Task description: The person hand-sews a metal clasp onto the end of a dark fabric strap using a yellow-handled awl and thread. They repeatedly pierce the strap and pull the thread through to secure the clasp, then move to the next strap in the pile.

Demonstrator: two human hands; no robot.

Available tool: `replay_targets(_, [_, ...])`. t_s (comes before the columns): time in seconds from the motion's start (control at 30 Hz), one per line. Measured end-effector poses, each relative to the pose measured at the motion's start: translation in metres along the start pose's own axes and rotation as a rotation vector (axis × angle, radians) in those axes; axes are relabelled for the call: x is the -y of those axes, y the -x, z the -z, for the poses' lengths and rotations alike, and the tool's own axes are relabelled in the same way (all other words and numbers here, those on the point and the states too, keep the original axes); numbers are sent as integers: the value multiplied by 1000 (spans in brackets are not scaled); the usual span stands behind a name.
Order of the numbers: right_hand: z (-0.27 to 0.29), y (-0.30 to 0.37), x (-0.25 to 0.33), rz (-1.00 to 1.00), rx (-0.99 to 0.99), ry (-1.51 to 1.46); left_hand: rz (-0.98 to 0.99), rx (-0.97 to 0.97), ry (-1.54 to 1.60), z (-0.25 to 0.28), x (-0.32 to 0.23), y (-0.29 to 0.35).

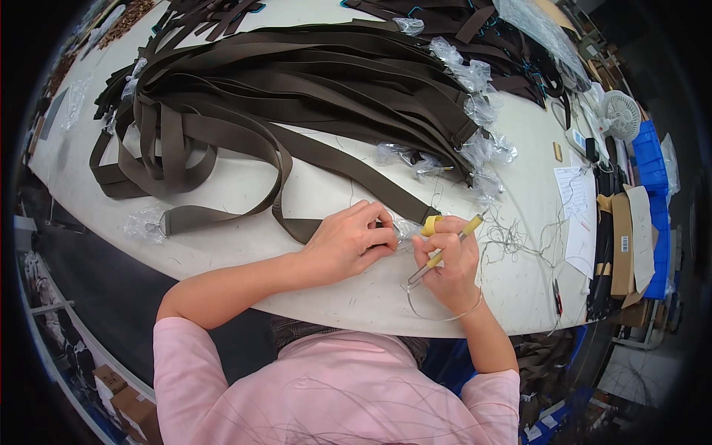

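Note:
My left hand [351,236] is closed in a pinch at the end of a dark brown webbing strap [297,227], beside a buckle wrapped in clear plastic [405,231]. Its fingertips partly hide what lies between them. Just to the right, my right hand [449,271] grips a slim, pen-shaped yellow tool [436,258] with a metal section and a thin cord or wire looping from its lower end. A yellow wrap [430,225] sits around one finger of that hand. Another stretch of the strap [404,202] runs down to the right hand from the upper left.
A large bundle of dark webbing straps [297,81] with plastic-wrapped ends covers the far side of the white table [356,297]. Loose threads [519,237] lie right of my hands. Papers [578,215], a small white fan [621,115] and a cardboard box [623,241] stand farther right.

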State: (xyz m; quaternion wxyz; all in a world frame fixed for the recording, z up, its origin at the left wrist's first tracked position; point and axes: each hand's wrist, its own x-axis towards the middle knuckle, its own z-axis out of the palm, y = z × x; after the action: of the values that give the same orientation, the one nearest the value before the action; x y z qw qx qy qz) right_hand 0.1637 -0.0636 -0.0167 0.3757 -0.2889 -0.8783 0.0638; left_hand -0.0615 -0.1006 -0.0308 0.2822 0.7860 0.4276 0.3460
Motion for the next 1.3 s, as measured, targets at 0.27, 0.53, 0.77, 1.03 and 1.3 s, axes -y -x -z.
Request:
replay_targets(0.27, [18, -3, 6, -318, -156, -442, 250, 56, 353, 13, 12, 0])
replay_targets(0.53, [-4, -5, 12, -757, 4, -862, 266, 91, 370, 14, 15, -2])
replay_targets(0.77, [-11, 1, 11, -380, -135, -565, -6, 9, -39, 11, 8, 7])
replay_targets(1.03, [-1, 19, 5, 101, 137, -40, -124, 47, -203, 7, 9, 8])
replay_targets(1.3, [-4, 19, 8, 99, 230, 219, -99, 15, -207, 4, 11, 9])
